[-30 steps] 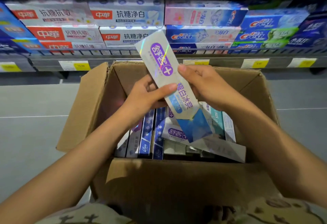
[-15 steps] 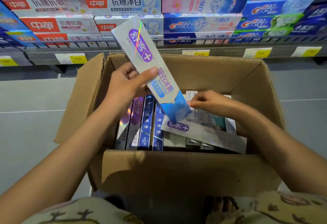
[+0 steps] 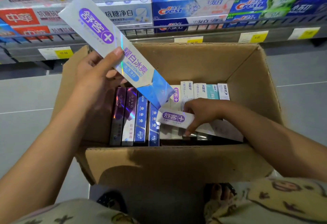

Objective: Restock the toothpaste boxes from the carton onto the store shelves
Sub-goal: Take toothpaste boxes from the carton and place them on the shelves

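An open brown carton (image 3: 177, 163) stands on the floor in front of me, packed with several toothpaste boxes on edge. My left hand (image 3: 96, 75) holds a long silver box with a purple logo (image 3: 113, 46) tilted above the carton's left side, thumb pressed on its face. Inside the carton, my right hand (image 3: 200, 113) grips a second silver box with the same purple logo (image 3: 172, 118), lying flat on top of the others. Purple and blue boxes (image 3: 131, 117) stand upright at the carton's left.
The store shelf (image 3: 159, 32) runs across the top, stocked with red-and-white boxes (image 3: 26, 18) on the left and blue Crest boxes (image 3: 191, 9) on the right, behind a wire rail. Yellow price tags (image 3: 63, 52) line its edge. Grey floor lies on both sides.
My left hand has carried the silver box up and to the left alone. My right hand has let go of it, dropped into the carton and taken hold of a second box.
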Demonstrator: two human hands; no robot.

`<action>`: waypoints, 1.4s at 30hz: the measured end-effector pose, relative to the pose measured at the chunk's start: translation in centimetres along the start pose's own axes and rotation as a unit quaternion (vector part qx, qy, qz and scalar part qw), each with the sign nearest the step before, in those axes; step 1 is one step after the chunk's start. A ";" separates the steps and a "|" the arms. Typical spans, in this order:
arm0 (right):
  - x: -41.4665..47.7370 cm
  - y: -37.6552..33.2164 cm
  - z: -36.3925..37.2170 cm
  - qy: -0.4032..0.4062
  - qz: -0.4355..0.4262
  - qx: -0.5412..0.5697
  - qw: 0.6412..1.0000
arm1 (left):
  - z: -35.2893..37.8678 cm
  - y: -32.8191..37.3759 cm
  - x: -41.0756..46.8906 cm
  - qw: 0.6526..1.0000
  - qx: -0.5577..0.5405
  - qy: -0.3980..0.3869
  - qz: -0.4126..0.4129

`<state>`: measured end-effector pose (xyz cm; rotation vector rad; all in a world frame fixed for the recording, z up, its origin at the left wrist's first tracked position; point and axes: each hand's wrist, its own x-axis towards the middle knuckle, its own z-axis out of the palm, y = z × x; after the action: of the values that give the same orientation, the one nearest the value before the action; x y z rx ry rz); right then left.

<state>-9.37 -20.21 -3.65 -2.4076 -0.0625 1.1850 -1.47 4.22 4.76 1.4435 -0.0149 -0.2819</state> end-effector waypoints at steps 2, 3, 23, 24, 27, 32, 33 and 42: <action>-0.2 0.2 -0.5 0.013 -0.014 0.012 1.000 | -0.3 -0.1 0.2 1.000 0.018 0.003 0.002; -0.3 0.4 -0.8 0.021 -0.022 0.026 0.999 | -0.4 -0.2 0.3 1.000 0.023 0.003 0.003; -10.7 -4.8 -14.9 0.100 -0.062 0.339 0.933 | -1.2 12.9 1.5 0.997 -0.007 0.068 -0.039; -12.2 -5.8 -16.3 0.100 -0.056 0.319 0.941 | -0.9 14.9 1.1 0.997 -0.006 0.072 -0.041; -17.4 -9.1 -20.5 0.098 -0.051 0.298 0.948 | -0.3 21.4 -0.6 0.996 -0.012 0.074 -0.058; -27.9 -15.4 -27.7 0.123 -0.063 0.270 0.953 | 1.0 33.4 -4.5 0.994 -0.010 0.083 -0.076; -30.2 -16.7 -29.3 0.129 -0.067 0.267 0.953 | 1.4 36.0 -5.3 0.993 -0.010 0.086 -0.077; -52.7 -28.3 -44.2 0.173 -0.126 0.254 0.943 | 5.8 60.5 -13.3 0.994 -0.039 0.085 -0.055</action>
<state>-4.49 -23.83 70.49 -2.0325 0.0410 0.5617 -4.39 7.24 66.85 1.3892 0.2126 -0.2463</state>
